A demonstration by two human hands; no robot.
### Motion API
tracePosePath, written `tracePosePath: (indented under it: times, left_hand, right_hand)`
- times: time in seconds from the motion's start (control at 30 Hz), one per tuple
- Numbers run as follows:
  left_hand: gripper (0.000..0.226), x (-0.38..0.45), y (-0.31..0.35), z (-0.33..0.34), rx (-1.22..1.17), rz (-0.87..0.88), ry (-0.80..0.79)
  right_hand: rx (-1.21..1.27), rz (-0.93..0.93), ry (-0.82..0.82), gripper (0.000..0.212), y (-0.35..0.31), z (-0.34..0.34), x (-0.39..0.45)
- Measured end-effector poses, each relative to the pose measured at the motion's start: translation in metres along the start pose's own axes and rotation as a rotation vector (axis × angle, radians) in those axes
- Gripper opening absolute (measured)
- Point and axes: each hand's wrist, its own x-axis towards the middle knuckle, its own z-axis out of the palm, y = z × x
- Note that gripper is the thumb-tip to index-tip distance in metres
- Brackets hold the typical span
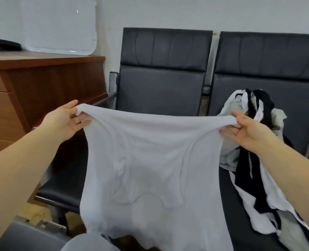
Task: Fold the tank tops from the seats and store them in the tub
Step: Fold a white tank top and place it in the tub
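A white tank top (150, 169) hangs spread out in the air in front of the left seat (161, 91). My left hand (64, 122) pinches its upper left corner and my right hand (249, 131) pinches its upper right corner, so its top edge stretches between them. Its lower part hangs down to the bottom of the view. On the right seat (277, 98) lies a heap of white, grey and black tank tops (255, 142). No tub shows in the view.
Two black padded seats stand side by side against a pale wall. A brown wooden desk with drawers (41, 87) stands at the left, close to the left seat's armrest (112, 84). A grey rounded shape (88, 243) shows at the bottom edge.
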Motion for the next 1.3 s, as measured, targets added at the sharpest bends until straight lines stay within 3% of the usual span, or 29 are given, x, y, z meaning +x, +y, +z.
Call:
tracePosePath:
  times: [0.27, 0.47, 0.6, 0.9, 1.07, 1.2, 1.3]
  left_hand:
    - [0.044, 0.079, -0.017, 0.008, 0.021, -0.029, 0.053]
    - [0.049, 0.112, -0.023, 0.022, 0.184, 0.096, -0.065]
    - [0.046, 0.132, -0.036, 0.013, -0.015, -0.005, 0.048]
    - [0.033, 0.099, -0.069, -0.04, -0.07, -0.101, 0.119]
    - [0.029, 0.059, -0.091, -0.07, -0.034, -0.149, 0.163]
    - [0.028, 0.031, -0.113, -0.095, 0.093, -0.18, 0.178]
    - [0.036, 0.017, -0.129, -0.108, 0.362, -0.26, 0.202]
  right_hand:
    - [-0.057, 0.043, 0.075, 0.023, 0.037, 0.039, 0.084]
    - [-0.109, 0.057, 0.114, 0.039, 0.06, 0.061, 0.131]
    - [-0.115, 0.078, 0.131, 0.043, 0.073, 0.069, 0.142]
    - [-0.12, 0.151, 0.118, 0.042, 0.097, 0.047, 0.104]
    - [-0.199, 0.142, 0.247, 0.034, 0.113, 0.033, 0.063]
    - [-0.352, 0.136, 0.339, 0.03, 0.139, 0.02, 0.026]
    - [-0.437, 0.147, 0.385, 0.03, 0.157, 0.006, 0.003]
